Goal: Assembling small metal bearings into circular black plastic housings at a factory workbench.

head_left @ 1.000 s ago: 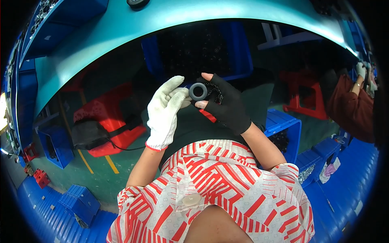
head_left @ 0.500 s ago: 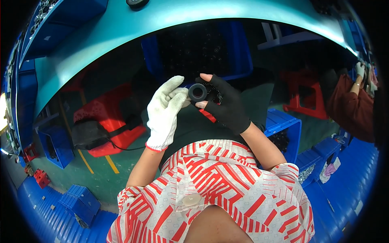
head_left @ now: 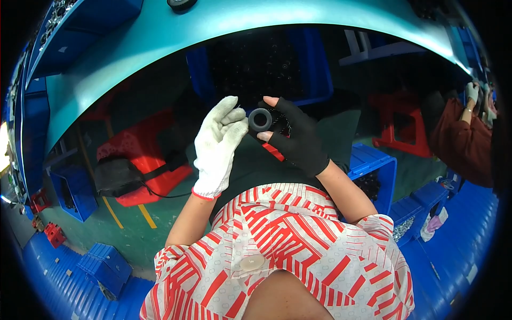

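A small black rubber ring [head_left: 260,128], like a little tyre, is held up in front of my body with its hole facing up. My right hand [head_left: 301,136], in a black fingerless glove, grips it from the right, the bare thumb at its lower edge and a bare fingertip above it. A red piece [head_left: 273,152] shows under the right palm; its kind is hidden. My left hand [head_left: 217,141], in a white knitted glove, is beside the ring's left edge, fingers loosely bent and apart; I cannot tell whether the fingertips touch it.
A blue bin [head_left: 322,80] of small dark parts sits ahead, below the curved teal table edge [head_left: 224,24]. A black wheel [head_left: 181,4] lies on the table. Red stools [head_left: 144,152] stand at both sides; a black bag [head_left: 118,177] rests on the left one. A co-worker's arm [head_left: 468,113] shows far right.
My left fingers have drawn back slightly to the left from the ring. The ring has tipped a little, so its hole shows more openly. My right hand has hardly moved.
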{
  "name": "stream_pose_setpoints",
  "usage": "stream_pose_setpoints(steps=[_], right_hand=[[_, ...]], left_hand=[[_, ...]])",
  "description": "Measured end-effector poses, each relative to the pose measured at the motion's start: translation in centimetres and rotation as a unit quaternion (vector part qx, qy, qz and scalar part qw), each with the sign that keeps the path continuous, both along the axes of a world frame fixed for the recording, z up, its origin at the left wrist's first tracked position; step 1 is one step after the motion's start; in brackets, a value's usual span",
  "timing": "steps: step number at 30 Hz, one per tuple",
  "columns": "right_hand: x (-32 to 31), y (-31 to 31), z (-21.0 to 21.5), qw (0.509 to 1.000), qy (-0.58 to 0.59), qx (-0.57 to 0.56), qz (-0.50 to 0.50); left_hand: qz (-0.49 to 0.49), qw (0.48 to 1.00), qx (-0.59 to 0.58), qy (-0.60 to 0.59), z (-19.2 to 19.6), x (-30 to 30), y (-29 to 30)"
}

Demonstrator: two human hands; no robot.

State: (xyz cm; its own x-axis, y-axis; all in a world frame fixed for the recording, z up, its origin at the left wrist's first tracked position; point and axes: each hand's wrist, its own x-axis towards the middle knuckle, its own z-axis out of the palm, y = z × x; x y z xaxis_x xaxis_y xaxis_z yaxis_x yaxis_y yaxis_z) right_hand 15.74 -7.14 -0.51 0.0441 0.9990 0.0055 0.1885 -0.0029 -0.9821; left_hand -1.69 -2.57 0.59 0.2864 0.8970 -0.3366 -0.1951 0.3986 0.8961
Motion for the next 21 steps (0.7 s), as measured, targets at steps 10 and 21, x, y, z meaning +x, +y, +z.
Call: stream_pose_setpoints(steps=[10, 21], right_hand=[[-0.4, 0.5, 1.0, 0.96, -0.255, 0.109, 0.028], [0.2, 0.2, -0.3, 0.993, -0.116, 0.035, 0.016]], left_hand=[[-0.125, 0.988, -0.062, 0.062, -0.1, 0.7, 0.3], [-0.126, 0.958, -0.156, -0.206, -1.5, 0.2, 0.1]])
